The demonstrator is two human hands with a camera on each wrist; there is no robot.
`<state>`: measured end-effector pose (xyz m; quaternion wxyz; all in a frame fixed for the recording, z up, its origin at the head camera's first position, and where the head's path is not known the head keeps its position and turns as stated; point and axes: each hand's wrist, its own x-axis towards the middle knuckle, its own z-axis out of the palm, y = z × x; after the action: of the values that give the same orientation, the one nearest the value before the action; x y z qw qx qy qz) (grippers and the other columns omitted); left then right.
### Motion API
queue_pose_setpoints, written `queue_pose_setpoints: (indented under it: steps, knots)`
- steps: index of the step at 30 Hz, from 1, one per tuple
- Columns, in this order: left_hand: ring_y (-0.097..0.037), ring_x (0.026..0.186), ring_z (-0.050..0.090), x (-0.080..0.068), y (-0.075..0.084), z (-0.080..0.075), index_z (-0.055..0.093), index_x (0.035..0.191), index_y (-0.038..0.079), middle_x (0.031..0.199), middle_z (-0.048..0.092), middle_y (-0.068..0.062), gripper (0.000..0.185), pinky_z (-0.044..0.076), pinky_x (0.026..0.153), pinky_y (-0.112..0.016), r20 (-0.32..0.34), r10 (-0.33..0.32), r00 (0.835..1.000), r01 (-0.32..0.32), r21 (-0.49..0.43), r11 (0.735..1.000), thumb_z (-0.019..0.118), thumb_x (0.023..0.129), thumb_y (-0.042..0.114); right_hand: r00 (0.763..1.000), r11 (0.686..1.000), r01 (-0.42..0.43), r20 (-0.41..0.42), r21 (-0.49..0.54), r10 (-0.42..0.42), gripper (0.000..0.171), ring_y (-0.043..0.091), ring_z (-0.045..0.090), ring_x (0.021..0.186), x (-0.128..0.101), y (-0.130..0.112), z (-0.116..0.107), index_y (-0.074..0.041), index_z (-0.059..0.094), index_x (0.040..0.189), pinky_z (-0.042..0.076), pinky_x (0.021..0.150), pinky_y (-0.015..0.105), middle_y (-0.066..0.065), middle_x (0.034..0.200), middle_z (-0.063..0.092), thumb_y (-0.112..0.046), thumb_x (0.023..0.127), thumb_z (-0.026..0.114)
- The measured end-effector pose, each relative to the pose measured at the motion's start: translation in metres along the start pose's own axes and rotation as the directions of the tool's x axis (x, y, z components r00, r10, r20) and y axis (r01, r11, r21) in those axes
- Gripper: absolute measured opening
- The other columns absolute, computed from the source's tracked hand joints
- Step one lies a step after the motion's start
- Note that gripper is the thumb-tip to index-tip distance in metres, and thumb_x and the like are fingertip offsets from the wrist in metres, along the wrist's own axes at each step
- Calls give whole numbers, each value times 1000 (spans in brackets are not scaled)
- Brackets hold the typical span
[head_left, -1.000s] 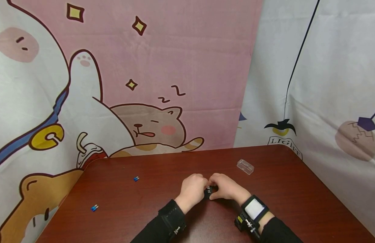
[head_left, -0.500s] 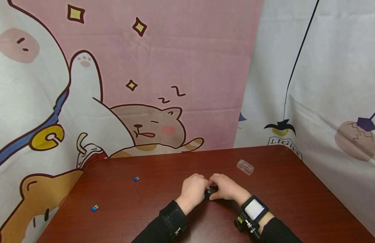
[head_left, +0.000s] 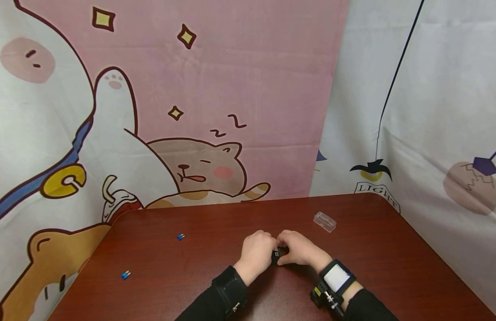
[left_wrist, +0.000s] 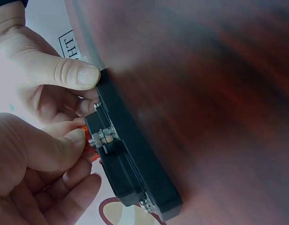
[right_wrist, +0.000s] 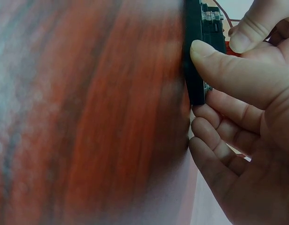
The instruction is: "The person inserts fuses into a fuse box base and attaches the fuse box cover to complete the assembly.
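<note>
Both hands on a black terminal block (left_wrist: 137,152), near 6 o'clock in the head view.
Left hand (head_left: 257,250) pinches an orange-red piece (left_wrist: 87,138) between thumb and fingers against the block's raised side, by the metal bolts (left_wrist: 103,137); piece mostly hidden. Right hand (head_left: 299,248) grips one end of the block, thumb on one side, fingers curled on the other. Can't tell if the block touches the tabletop (head_left: 392,258). From the block in the head view: clear plastic case (head_left: 324,221) at 2 o'clock, near blue blade fuse (head_left: 180,236) around 9 o'clock, far blue blade fuse (head_left: 125,275) also around 9, slightly lower.
</note>
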<state>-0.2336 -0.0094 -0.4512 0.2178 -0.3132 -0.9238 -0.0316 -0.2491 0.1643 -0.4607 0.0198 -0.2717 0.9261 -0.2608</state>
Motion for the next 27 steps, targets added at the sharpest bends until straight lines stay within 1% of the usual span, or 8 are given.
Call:
queue_pose_setpoints:
  steps: [5,13,17,20,22,25,27]
  knots:
    - [-13,66,57,0,0,-1,71,67,23,64,56,5,16,47,51,-28,-4,-4,1000,4,-3,1000,83,74,14,1000,1000,5,-2,-6,-5,34,15,51,78,0,0,0,-13,65,93,47,74,37,-4,88,56,-19,70,89]
    - [-10,66,58,2,-3,-6,73,69,23,65,57,7,15,46,51,-26,54,-12,998,15,-55,998,83,76,13,999,999,47,-10,-6,-47,34,15,51,79,1,1,-2,-11,67,94,47,74,35,-3,88,58,-17,69,90]
    - [-9,64,57,2,-6,-8,73,68,23,64,57,7,17,44,50,-24,60,-4,998,8,-81,997,80,78,11,999,999,45,-7,-3,-45,34,15,53,80,0,1,-2,-11,67,95,47,74,35,-2,90,59,-17,69,89]
    - [-7,63,57,0,-10,-10,74,69,23,65,61,9,18,41,48,-22,53,-5,999,12,-131,991,79,80,10,999,999,40,-3,0,-40,36,15,55,82,1,1,-1,-11,67,96,49,76,36,-2,92,60,-18,69,90]
    - [-6,65,58,-1,-13,-12,76,73,23,68,64,10,15,42,49,-22,57,-10,998,20,-175,984,78,80,10,999,999,42,0,0,-42,36,14,56,83,0,1,-2,-11,67,96,49,77,36,-2,92,61,-18,69,90]
    - [-6,71,62,-4,-20,-18,78,81,21,77,68,10,10,46,55,-23,55,-22,998,34,-232,972,79,82,11,999,999,40,3,-2,-40,36,14,57,83,0,0,-2,-10,67,95,49,77,37,-3,92,60,-18,69,90]
    - [-7,74,63,-5,-25,-22,78,84,19,79,69,8,7,49,59,-24,56,-36,998,50,-264,963,79,82,12,999,999,33,5,-7,-33,36,15,56,83,0,0,-2,-10,67,95,49,78,38,-3,92,60,-19,69,91]
